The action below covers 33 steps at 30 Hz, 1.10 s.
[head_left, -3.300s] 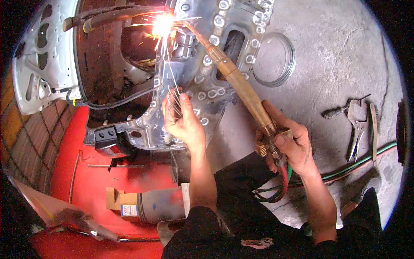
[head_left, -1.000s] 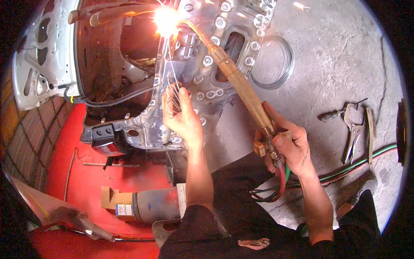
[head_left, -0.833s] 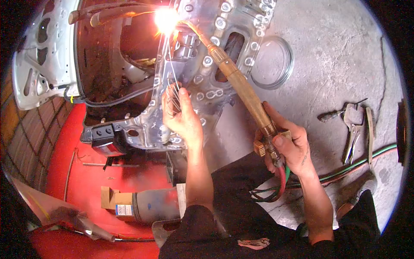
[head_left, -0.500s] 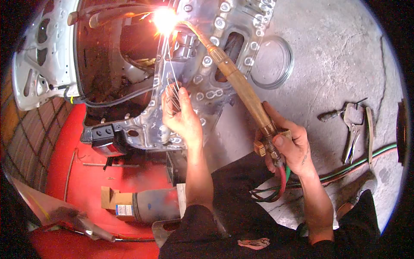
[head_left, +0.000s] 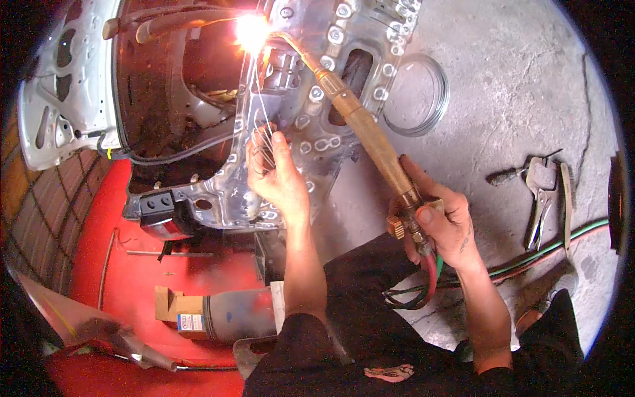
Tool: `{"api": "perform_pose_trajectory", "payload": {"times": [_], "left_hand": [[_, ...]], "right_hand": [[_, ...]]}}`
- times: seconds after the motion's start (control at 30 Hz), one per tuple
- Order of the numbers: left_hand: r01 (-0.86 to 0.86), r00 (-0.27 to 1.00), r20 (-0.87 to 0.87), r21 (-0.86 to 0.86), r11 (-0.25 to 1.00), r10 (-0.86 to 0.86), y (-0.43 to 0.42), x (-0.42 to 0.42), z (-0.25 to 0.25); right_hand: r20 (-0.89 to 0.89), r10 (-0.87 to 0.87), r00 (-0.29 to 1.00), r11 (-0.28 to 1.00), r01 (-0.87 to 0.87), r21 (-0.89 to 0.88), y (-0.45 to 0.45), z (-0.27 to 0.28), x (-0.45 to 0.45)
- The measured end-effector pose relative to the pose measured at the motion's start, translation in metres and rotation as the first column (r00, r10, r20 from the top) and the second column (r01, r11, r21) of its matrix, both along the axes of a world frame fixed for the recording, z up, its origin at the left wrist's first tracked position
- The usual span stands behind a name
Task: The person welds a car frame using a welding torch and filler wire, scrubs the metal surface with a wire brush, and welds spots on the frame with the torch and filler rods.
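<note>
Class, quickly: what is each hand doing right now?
Left hand: closed on a bundle of thin wire.
Right hand: closed around the rear end of the torch.

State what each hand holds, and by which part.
Right hand: long, brass-coloured metal torch, by its hose end. Left hand: thin silvery wire, by its bent bunch.
</note>
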<state>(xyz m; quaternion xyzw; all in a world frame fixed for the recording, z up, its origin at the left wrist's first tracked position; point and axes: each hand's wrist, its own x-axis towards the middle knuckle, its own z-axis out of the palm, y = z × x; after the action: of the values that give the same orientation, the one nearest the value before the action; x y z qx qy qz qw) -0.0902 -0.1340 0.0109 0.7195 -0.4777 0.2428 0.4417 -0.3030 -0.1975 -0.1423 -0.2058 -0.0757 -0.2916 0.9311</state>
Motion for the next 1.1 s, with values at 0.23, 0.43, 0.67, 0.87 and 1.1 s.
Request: {"api": "perform_pose_trajectory", "payload": {"times": [0.23,0.43,0.67,0.87,1.1], "left_hand": [[0.019,1.0,0.003,-0.015,1.0,-0.019,-0.0037,-0.0004,-0.0005],[0.018,1.0,0.019,0.0,1.0,-0.018,-0.0037,-0.0008,0.0003],[0.004,1.0,0.019,-0.003,1.0,-0.004,-0.0047,-0.0019,-0.0003],[0.008,1.0,0.018,-0.006,1.0,-0.008,-0.0057,-0.0013,0.0001],[0.033,0.999,0.02,-0.008,0.999,-0.033,-0.0043,0.0031,-0.0002]], "right_hand": [[0.004,0.009,1.0,1.0,-0.009,-0.003,0.0017,-0.0006,0.0013],[-0.011,-0.001,1.0,1.0,0.001,-0.001,0.0015,0.0022,-0.0001],[-0.022,-0.01,1.0,1.0,0.01,0.015,0.002,0.0032,-0.0004],[-0.015,0.0,1.0,1.0,0.0,0.005,0.0009,0.003,-0.0008],[-0.007,-0.003,1.0,1.0,0.003,0.011,0.0017,0.0023,-0.0001]]}}
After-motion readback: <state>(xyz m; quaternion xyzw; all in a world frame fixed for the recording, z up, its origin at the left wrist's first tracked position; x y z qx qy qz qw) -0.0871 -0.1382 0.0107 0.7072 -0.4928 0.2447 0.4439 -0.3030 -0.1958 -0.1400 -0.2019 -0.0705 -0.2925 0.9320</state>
